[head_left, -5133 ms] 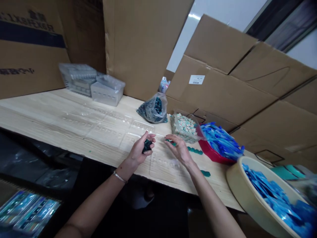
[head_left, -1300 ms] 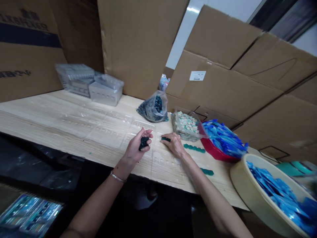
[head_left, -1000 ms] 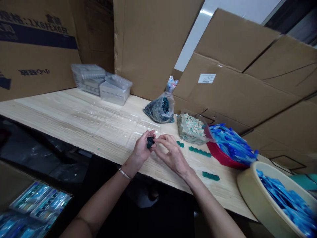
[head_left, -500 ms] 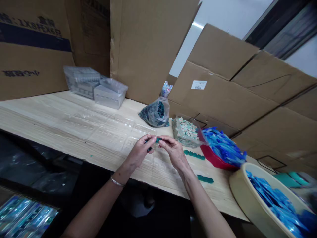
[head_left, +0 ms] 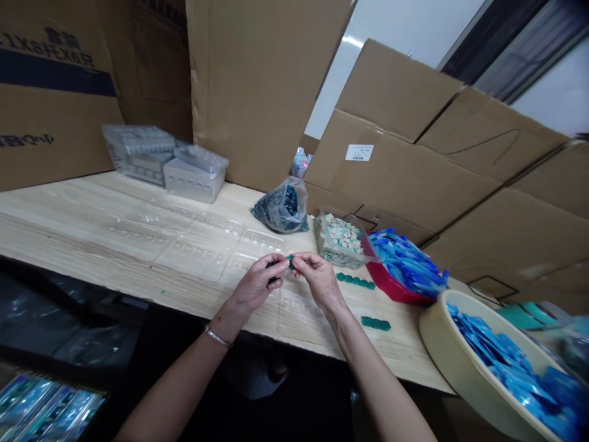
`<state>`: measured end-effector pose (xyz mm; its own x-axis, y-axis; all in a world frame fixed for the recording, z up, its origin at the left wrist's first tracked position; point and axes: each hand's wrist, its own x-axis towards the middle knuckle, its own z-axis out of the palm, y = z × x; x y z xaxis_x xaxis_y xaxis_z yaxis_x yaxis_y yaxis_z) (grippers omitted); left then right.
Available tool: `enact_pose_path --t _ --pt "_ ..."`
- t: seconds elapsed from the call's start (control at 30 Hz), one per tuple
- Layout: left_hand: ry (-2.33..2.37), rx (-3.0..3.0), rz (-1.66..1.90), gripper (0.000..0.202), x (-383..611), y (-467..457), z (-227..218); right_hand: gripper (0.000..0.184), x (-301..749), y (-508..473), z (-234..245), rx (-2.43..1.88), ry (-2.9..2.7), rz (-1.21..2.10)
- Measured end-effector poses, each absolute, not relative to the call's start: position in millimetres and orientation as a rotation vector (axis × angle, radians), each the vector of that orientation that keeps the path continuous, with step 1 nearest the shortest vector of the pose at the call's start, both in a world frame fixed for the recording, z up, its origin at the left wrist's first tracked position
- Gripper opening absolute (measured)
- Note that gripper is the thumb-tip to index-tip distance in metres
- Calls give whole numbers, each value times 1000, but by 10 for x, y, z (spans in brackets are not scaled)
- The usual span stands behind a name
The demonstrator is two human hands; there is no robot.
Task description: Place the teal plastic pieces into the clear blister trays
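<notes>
Fingertips of both hands meet above the table on a small dark green piece [head_left: 291, 262], too small and covered to name exactly. My left hand [head_left: 255, 283] pinches it from one side, with something dark tucked under its curled fingers. My right hand [head_left: 321, 283] pinches it from the other side. Clear plastic trays [head_left: 197, 250] with rows of small hollows lie flat to the left and under the hands. To the right rest a row of joined green pieces [head_left: 356, 281] and a shorter green strip [head_left: 376, 323].
Behind the hands stand a clear bag of dark teal pieces [head_left: 281, 205] and a clear box of small pale-and-green pieces [head_left: 340, 239]. A red basin [head_left: 398, 293] and a cream tub [head_left: 453, 356] hold blue packets. Stacked clear boxes [head_left: 196, 178] stand back left, before cardboard [head_left: 248, 92].
The view has shifted slightly, so the table items appear further left. Both hands stay together on the green piece, which shows less between the fingertips now.
</notes>
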<state>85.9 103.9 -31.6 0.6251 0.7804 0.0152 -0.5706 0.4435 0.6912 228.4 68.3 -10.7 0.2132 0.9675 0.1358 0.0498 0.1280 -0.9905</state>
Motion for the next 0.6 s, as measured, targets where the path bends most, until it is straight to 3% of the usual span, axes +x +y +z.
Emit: enact_pose_path --t 0.13,0.3,0.5,0.6 --pt "329 704 930 20 903 1025 -334 18 2266 674 -118 -1177 -1105 960" --pt "205 615 767 16 881 1027 -319 17 2284 663 -95 -1058 -1172 1052" --pt "225 594 814 18 883 981 -276 25 2296 645 -95 -1189 -1262 1046" --pt "317 675 914 21 885 973 -273 21 2321 617 -84 -1304 -1259 889"
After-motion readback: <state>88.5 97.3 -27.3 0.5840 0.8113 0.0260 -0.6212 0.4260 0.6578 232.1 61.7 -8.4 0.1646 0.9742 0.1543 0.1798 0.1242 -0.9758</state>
